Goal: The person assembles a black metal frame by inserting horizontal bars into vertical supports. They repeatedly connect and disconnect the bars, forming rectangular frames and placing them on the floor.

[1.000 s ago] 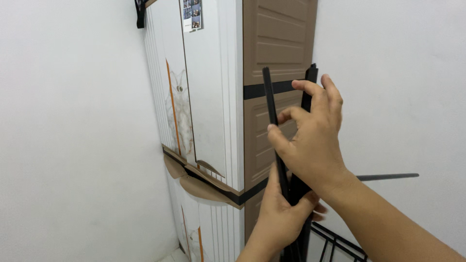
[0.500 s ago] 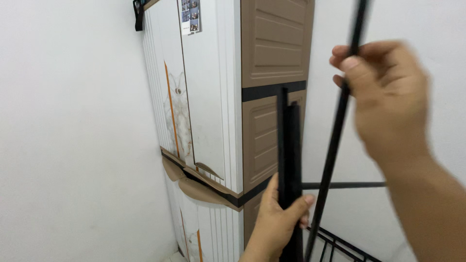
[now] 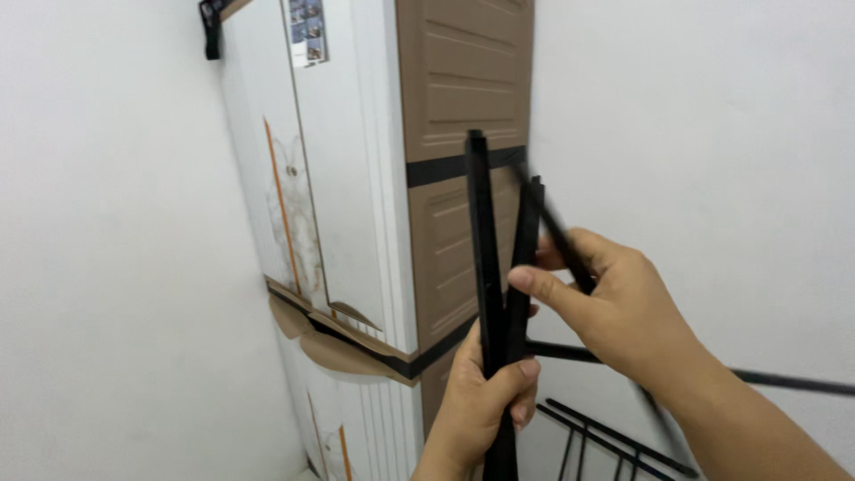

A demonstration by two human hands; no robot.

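My left hand (image 3: 485, 392) grips two black metal bars (image 3: 482, 232) that stand upright side by side in front of a tall cabinet. My right hand (image 3: 614, 312) holds a thin black rod (image 3: 545, 214), blurred by motion, slanting down across the tops of the bars; its forefinger reaches toward the bars. The rod's lower end runs behind my right wrist.
A tall white and brown plastic cabinet (image 3: 374, 178) stands against the white wall, with a black band across its brown side. A black wire rack frame (image 3: 614, 436) sits low at the right, and a horizontal black bar (image 3: 784, 381) runs along the wall.
My right hand has come down from high at the right to the bars, bringing the thin rod with it. The left hand has kept its grip on the upright bars.
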